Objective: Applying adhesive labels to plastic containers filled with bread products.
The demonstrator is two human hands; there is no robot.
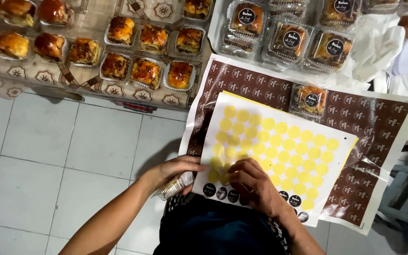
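Sticker sheet: white backing, mostly peeled, yellow round blanks in rows; a few dark round stickers left along the near edge. Lies flat on the person's lap, over a full brown sheet.

Clear plastic pastry box: small, partly hidden beneath the sheet's left corner.

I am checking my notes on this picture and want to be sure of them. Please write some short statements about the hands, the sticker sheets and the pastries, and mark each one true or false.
1. The right hand rests on the mostly peeled sticker sheet. True.
2. The left hand holds a pair of scissors. False: it holds a clear plastic box.
3. Most round places on the top sheet are bare yellow. True.
4. A full sheet of dark stickers lies under the top sheet. True.
5. All the pastries are in closed, labelled boxes. False: many sit open in trays on the patterned cloth.
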